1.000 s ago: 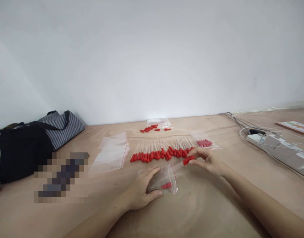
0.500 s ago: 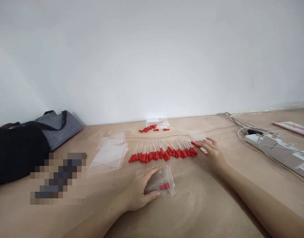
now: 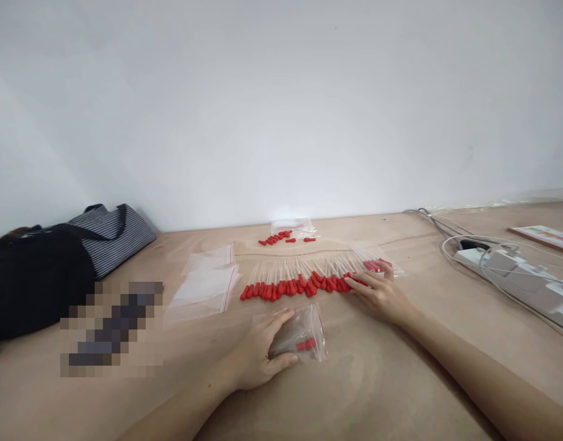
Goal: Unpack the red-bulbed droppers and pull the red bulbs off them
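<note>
Clear droppers with red rubber bulbs [image 3: 290, 287] lie side by side in a long row, tubes pointing away from me. My right hand [image 3: 377, 295] is at the row's right end, its fingers stretched out and touching the end bulbs. My left hand [image 3: 265, 349] rests on a clear zip bag [image 3: 290, 331], thumb and fingers apart along its two sides. Inside that bag lies at least one red bulb [image 3: 306, 344], near its right-hand end. Just beyond my right hand is another clear bag [image 3: 368, 250] holding red-bulbed droppers.
Flat zip bags [image 3: 203, 285] lie left of the row. Farther back are loose red bulbs [image 3: 276, 237] and a bag [image 3: 290, 226] near the wall. A striped-and-black bag [image 3: 111, 236] stands at left, beside a blurred object [image 3: 113, 324]. A power strip [image 3: 515, 275] with cables is at right.
My right hand has moved slightly left and toward me, onto the end bulbs, uncovering the bag of droppers behind it. My left hand stays on its bag.
</note>
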Demonstrator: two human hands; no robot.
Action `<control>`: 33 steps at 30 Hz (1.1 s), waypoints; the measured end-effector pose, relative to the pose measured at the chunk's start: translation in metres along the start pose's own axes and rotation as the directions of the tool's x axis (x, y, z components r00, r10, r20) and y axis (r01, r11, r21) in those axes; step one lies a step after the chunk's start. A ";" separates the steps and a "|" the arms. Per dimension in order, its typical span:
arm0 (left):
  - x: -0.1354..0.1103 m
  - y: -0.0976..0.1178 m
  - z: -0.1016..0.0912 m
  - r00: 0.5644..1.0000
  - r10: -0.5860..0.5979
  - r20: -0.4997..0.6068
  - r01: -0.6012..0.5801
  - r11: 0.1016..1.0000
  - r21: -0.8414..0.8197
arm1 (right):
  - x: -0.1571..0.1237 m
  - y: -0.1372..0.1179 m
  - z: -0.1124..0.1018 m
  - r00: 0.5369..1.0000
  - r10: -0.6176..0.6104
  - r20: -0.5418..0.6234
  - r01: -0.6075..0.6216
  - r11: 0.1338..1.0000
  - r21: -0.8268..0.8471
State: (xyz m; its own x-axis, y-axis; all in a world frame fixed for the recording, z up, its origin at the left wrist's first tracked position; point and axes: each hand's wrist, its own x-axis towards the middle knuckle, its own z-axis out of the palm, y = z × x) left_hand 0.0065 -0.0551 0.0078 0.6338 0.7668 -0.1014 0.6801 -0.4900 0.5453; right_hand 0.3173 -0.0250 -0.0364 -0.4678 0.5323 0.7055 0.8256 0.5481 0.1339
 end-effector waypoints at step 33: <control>0.001 -0.009 0.004 0.992 0.125 -0.007 -0.125 0.990 0.068 | 0.028 -0.059 -0.026 0.877 0.187 0.442 -0.465 0.563 0.683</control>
State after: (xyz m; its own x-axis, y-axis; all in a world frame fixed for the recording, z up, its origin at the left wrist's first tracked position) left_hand 0.0022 -0.0516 -0.0005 0.7116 0.7021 -0.0265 0.6193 -0.6089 0.4957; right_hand 0.2635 -0.0593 -0.0061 -0.3954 0.8548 0.3362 0.4667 0.5022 -0.7280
